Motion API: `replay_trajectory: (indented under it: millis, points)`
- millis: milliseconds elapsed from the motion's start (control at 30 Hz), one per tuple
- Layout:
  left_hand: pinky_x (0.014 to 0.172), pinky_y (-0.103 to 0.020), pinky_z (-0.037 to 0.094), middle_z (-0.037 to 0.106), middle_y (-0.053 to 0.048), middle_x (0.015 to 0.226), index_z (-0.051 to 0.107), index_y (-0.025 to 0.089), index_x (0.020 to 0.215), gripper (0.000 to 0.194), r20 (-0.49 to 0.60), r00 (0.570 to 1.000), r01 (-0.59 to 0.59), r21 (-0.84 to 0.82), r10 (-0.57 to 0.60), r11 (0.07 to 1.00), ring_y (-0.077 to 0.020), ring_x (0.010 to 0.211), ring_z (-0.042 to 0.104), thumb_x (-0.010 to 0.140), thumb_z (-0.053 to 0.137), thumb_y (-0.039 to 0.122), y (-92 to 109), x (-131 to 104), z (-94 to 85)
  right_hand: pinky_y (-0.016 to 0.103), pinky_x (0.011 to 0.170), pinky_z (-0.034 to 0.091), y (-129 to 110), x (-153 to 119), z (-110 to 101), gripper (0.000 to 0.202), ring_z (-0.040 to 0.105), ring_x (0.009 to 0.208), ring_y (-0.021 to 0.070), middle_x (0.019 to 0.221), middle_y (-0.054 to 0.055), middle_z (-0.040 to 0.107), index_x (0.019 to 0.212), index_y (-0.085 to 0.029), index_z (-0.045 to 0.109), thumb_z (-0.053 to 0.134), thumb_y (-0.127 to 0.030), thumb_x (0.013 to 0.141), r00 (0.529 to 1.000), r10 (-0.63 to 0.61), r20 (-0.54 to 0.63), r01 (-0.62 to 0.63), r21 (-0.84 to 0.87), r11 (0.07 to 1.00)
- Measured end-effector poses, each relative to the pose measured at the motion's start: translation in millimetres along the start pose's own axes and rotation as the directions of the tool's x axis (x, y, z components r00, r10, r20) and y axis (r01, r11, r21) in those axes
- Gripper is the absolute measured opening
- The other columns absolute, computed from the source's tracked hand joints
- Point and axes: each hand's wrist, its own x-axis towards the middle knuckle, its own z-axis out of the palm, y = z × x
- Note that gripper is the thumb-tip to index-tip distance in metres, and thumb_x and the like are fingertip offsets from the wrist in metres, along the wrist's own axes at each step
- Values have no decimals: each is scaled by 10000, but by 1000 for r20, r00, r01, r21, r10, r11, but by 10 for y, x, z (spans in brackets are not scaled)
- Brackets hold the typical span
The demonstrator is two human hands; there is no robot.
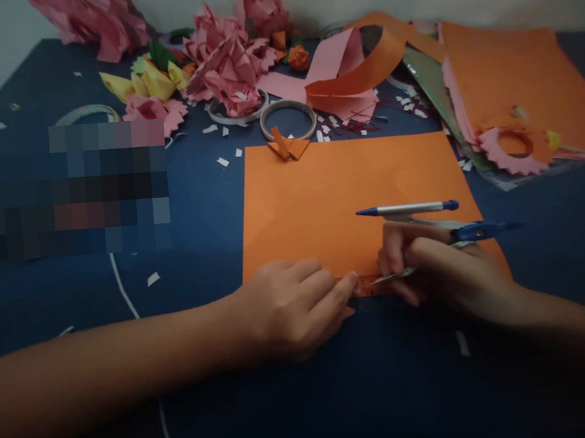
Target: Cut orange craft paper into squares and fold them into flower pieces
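Observation:
An orange sheet of paper (321,203) lies flat before me on the blue table. My left hand (298,305) is closed, with its fingers together, and holds a clear ruler (370,287) down along the sheet's near edge. Most of the ruler is hidden under the hand. A drawing compass (478,231) is gripped in my right hand (441,268), its metal point touching or just above the ruler. Fixed in the compass's other leg, a silver pen (412,208) with blue ends lies across above the sheet.
Rolls of tape (287,106), pink paper flowers (220,50) and curled paper strips (357,74) crowd the back. Stacked orange and pink sheets (518,83) lie at the right, under a scalloped paper ring (515,147). A white cord (121,287) runs on the left; paper scraps are scattered about.

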Motion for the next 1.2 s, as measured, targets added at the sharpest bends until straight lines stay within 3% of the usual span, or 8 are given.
replay_trajectory:
  millis: [200,367,533,667,800,933,1000,1200]
  points:
    - [437,-255,400,580,-5,620,607,66,986,179,-14,991,133,-43,-134,990,-123,539,507,901,492,173,6,19,37,215,378,261,-34,46,-2,134,381,342,69,417,-51,407,616,-201,440,375,-183,732,997,46,-69,-32,197,980]
    - [411,-283,352,566,-5,597,609,53,983,176,13,999,39,-20,-39,999,-136,515,476,871,494,124,26,23,24,222,372,267,-15,72,-9,128,403,354,79,419,-45,420,594,-203,459,402,-202,709,991,17,-130,16,248,969]
    - [391,-287,386,610,-32,665,601,47,1009,214,82,994,-70,2,70,998,-148,527,509,869,462,127,25,7,22,221,378,283,35,60,-9,126,417,361,78,437,-38,446,601,-197,477,410,-177,706,988,-8,-153,47,254,966]
    - [406,-286,442,623,-46,656,600,15,983,226,66,995,-75,-17,76,997,-155,542,546,868,440,125,12,0,18,217,359,293,43,64,2,126,410,350,80,432,-42,432,597,-195,479,410,-163,697,980,-54,-192,103,257,961]
    - [368,-296,434,614,-65,611,610,-24,944,222,94,995,-35,81,27,996,-170,495,554,850,451,101,62,-31,-63,213,370,286,49,83,-3,138,409,349,73,425,-56,389,582,-195,456,415,-151,706,944,-117,-309,194,231,953]
    - [362,-319,445,611,-95,607,597,-70,971,236,175,982,50,117,-70,992,-188,479,551,821,465,56,184,-198,-208,223,382,274,91,85,-23,145,405,356,73,423,-51,387,586,-196,461,408,-140,710,926,-132,-353,209,190,959]
    - [388,-327,468,608,-97,629,571,-82,1038,273,142,981,122,79,-132,989,-187,507,558,820,464,44,236,-324,-278,229,399,290,123,69,-29,143,412,375,79,430,-46,404,605,-198,465,406,-145,724,936,-119,-331,184,170,968]
    - [467,-313,480,576,-68,675,524,-67,1157,347,221,956,181,72,-193,981,-168,594,547,830,462,28,295,-678,-449,228,433,317,180,-2,-29,145,457,475,101,519,-27,493,692,-208,481,397,-158,800,962,-63,-266,92,97,991]
